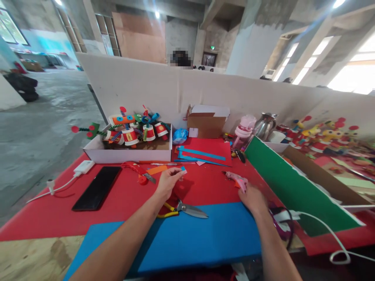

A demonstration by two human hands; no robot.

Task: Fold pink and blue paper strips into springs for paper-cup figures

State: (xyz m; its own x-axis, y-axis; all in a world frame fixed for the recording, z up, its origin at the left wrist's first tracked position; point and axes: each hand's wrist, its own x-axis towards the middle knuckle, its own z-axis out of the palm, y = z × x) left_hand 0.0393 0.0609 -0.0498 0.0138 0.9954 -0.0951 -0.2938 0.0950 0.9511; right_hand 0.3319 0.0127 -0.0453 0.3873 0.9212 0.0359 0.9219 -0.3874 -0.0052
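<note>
Between the thumb and fingers of my left hand (168, 181) is a small blue and pale paper piece (184, 171), held above the red table covering (211, 187). My right hand (252, 195) is wrapped round a pink glue gun (236, 179), whose dark nozzle points left. Scissors (191, 210) with yellow handles lie below my left hand, partly on a blue sheet (199, 238). An orange paper strip (157, 170) and a red-handled cutter (143, 175) are left of that hand. Blue strips (202, 153) rest on red paper behind both hands.
A white box (131, 156) of paper-cup figures stands back left, near a black phone (96, 188). At the right are a green panel (295, 187), an open box and a white cable (322, 224). A pink bottle (244, 130) and metal jug (265, 125) stand behind.
</note>
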